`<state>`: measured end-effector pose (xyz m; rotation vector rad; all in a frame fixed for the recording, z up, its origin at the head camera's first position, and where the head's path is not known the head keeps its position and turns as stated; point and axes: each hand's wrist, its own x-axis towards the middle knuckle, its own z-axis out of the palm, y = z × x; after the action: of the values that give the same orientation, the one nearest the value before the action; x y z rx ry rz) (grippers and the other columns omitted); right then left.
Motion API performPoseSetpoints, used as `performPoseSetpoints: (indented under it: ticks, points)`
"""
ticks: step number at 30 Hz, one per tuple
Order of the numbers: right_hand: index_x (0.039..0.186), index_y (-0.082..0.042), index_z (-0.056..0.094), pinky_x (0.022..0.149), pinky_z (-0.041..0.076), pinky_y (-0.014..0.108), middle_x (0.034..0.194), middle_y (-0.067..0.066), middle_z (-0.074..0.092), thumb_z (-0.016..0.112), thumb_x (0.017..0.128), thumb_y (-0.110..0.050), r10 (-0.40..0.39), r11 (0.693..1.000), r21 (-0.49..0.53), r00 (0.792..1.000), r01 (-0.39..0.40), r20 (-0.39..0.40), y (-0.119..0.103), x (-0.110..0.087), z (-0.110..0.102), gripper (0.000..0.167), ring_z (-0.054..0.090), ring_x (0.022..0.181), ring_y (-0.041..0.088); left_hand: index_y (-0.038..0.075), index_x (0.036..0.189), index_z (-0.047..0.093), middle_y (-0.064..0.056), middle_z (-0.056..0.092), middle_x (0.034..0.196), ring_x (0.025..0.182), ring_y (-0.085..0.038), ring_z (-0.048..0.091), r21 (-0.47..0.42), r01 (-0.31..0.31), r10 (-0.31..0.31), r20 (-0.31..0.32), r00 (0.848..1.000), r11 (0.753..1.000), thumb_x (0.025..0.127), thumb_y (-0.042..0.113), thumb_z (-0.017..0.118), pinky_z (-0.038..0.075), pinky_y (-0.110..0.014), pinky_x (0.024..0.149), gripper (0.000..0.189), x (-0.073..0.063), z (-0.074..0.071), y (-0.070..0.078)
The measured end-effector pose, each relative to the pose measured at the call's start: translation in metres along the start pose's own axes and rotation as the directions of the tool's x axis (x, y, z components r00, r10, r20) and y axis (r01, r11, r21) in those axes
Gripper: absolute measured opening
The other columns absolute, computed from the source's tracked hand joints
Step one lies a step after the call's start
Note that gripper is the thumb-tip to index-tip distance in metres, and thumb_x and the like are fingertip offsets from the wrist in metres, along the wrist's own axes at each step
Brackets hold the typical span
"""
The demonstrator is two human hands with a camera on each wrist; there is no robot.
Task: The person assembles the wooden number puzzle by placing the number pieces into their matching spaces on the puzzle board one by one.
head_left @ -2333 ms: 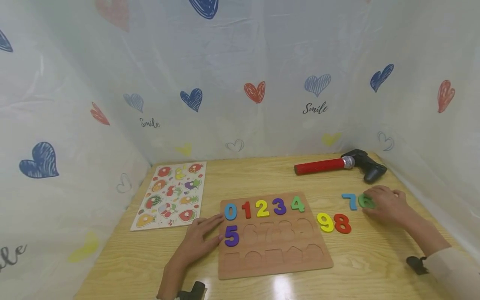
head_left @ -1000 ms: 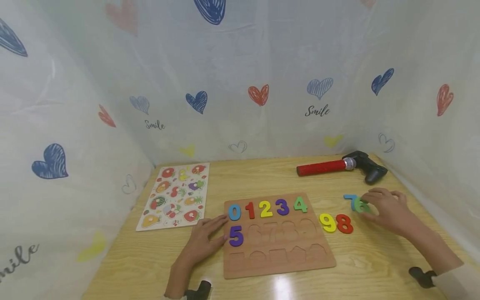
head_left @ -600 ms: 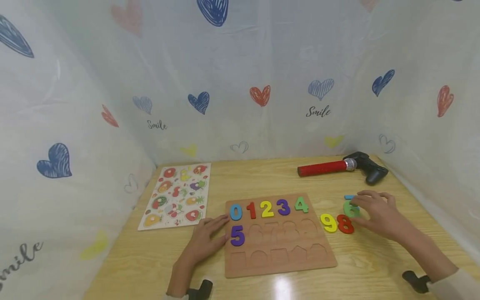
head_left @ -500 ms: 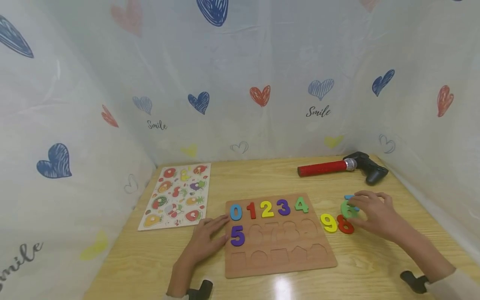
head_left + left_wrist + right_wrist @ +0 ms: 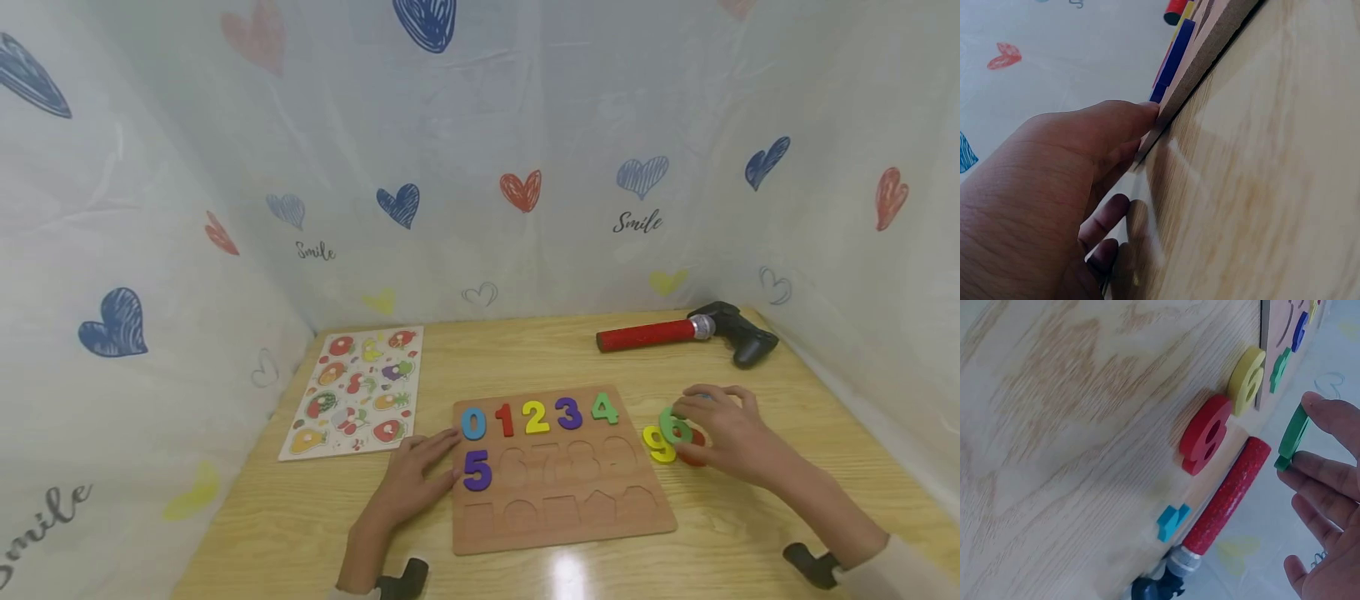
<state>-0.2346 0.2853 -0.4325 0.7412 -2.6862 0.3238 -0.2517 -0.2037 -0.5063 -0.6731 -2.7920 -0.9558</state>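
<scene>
Between thumb and fingertips, my right hand [image 5: 731,437] pinches a green number 6 [image 5: 1292,434], raised off the table. In the head view the 6 overlaps the yellow 9 [image 5: 657,447] and the red 8 [image 5: 1205,434]. A blue 7 [image 5: 1172,522] lies on the table, mostly hidden behind the right hand in the head view. My left hand [image 5: 412,482] rests with extended fingers against the left edge of the wooden number board [image 5: 577,533]. Numbers 0 to 4 fill its top row, and a purple 5 [image 5: 477,471] begins the second; the other recesses are bare.
A fruit puzzle board [image 5: 352,392] lies at the back left. At the back right, a red microphone [image 5: 648,335] touches a black game controller [image 5: 738,333]. Heart-printed curtains [image 5: 480,250] close in the table [image 5: 510,354] at the back and sides.
My right hand has picked up the green 6 from beside the blue 7 and carried it left, over the yellow 9 and red 8. The left hand stays at the board's edge.
</scene>
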Motion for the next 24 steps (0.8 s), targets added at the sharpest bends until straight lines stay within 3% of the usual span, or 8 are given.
performPoseSetpoints:
  ticks: [11, 17, 24]
  points:
    - [0.108, -0.010, 0.072, 0.092, 0.025, 0.063, 0.109, 0.003, 0.069, 0.090, 0.072, -0.027, -0.062, 0.998, 0.004, 0.998, 0.062, -0.020, -0.021, 0.010, 0.010, 0.044, 0.050, 0.117, 0.035, 0.024, 0.141, 0.059, 0.014, 0.049, 0.149, 0.124, -0.021, 0.042, 0.000, 0.032, -0.032, 0.017, 0.999, 0.999, 0.093, 0.043, 0.068, 0.034, -0.053, 0.100, 0.053, 0.000, 0.000, 0.002]
    - [0.109, -0.012, 0.073, 0.093, 0.024, 0.064, 0.111, 0.004, 0.070, 0.090, 0.072, -0.032, -0.074, 0.997, -0.014, 0.997, 0.074, 0.000, -0.028, 0.016, 0.014, 0.045, 0.051, 0.117, 0.037, 0.023, 0.141, 0.060, 0.013, 0.049, 0.150, 0.123, -0.021, 0.042, 0.007, 0.020, -0.020, 0.019, 1.000, 1.000, 0.093, 0.043, 0.067, 0.035, -0.052, 0.100, 0.052, 0.001, -0.001, 0.002]
    - [0.107, -0.011, 0.073, 0.094, 0.025, 0.060, 0.109, 0.002, 0.070, 0.091, 0.071, -0.028, -0.110, 0.994, -0.009, 0.994, 0.110, -0.013, -0.035, 0.022, 0.016, 0.044, 0.052, 0.118, 0.034, 0.022, 0.141, 0.059, 0.010, 0.049, 0.150, 0.123, -0.022, 0.042, 0.017, 0.005, -0.005, 0.020, 1.000, 1.000, 0.094, 0.042, 0.066, 0.035, -0.052, 0.099, 0.052, 0.001, -0.002, 0.003]
